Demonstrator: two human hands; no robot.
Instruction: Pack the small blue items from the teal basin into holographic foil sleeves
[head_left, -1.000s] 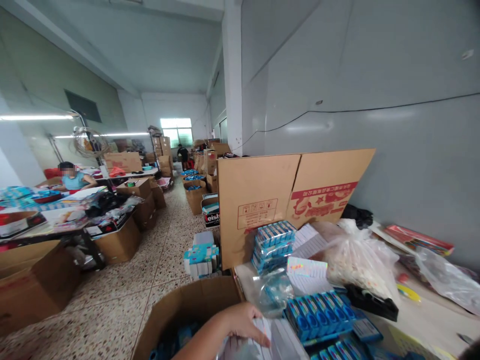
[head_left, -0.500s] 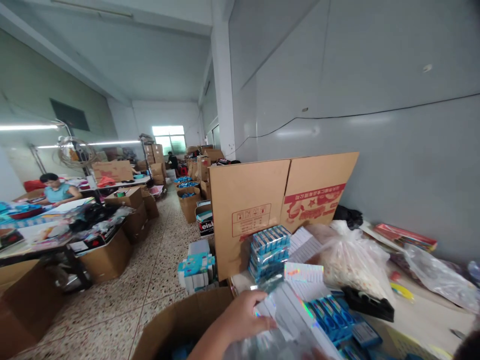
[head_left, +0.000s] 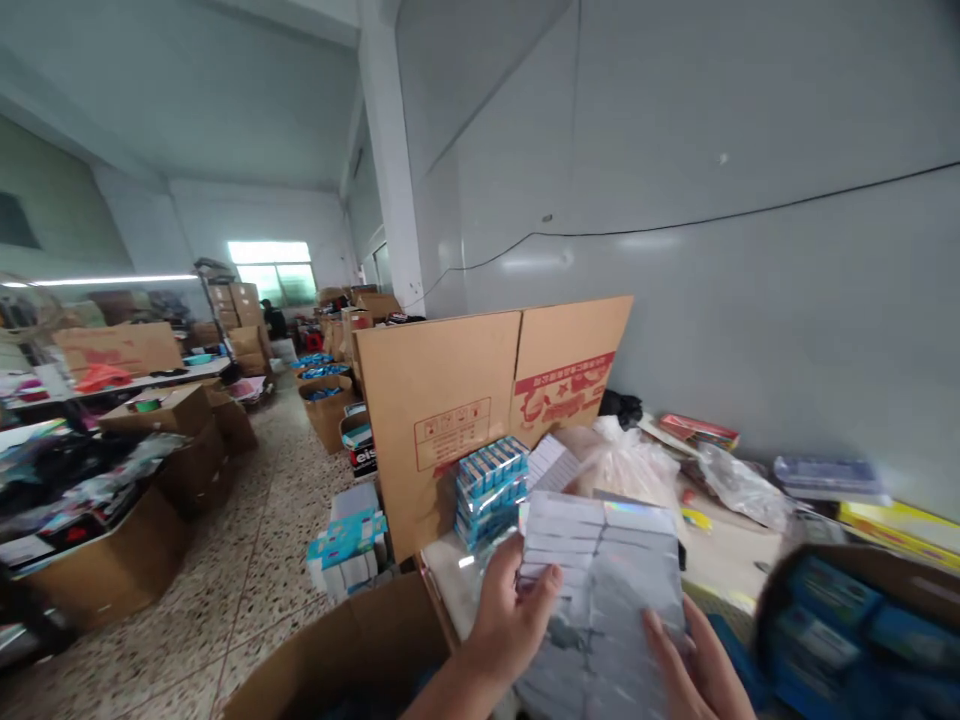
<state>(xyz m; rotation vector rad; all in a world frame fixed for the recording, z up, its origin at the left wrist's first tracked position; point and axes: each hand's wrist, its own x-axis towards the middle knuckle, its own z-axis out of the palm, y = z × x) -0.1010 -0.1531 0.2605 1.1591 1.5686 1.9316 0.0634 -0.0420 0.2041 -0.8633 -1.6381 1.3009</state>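
My left hand [head_left: 514, 615] and my right hand [head_left: 694, 665] hold a stack of flat white packets [head_left: 600, 590] from either side, low in the view. The stack is wrapped in clear, glossy film with a holographic glint. Its lower end is cut off by the frame. Beyond it, a block of small blue-and-white boxes [head_left: 489, 490] stands on the table, with a clear bag of pale contents [head_left: 626, 465] to its right. A blurred carton of blue packs [head_left: 825, 620] sits very near the camera, right of my right hand.
An open cardboard box [head_left: 337, 640] sits below the table's near left corner. A tall cardboard sheet [head_left: 487, 390] stands against the grey wall. Along the terrazzo aisle, many cartons and tables stretch back, and a person [head_left: 274, 320] stands far off.
My left hand has lifted the wrapped stack, and my right hand has come into view on it. The view has swung right, bringing the blurred carton of blue packs into the lower right.
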